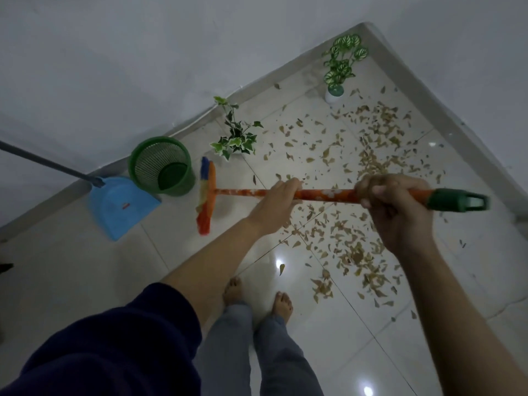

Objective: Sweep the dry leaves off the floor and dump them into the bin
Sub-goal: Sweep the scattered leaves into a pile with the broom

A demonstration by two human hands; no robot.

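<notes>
Both my hands hold a broom (245, 192) with an orange flowered handle. My left hand (278, 202) grips the handle's middle; my right hand (391, 207) grips it near the green end cap. The multicoloured bristle head (205, 195) is down near the floor, just right of the green mesh bin (148, 160). Dry brown leaves (354, 247) lie scattered over the white tiled floor, mostly to the right of the broom and toward the corner. A blue dustpan (120, 207) with a long grey handle lies left of the bin by the wall.
Two small potted plants stand along the wall: an ivy (237, 135) beside the bin and a striped-leaf plant (341, 67) near the corner. My bare feet (257, 295) stand on the tiles below the broom. Walls close the area at left and right.
</notes>
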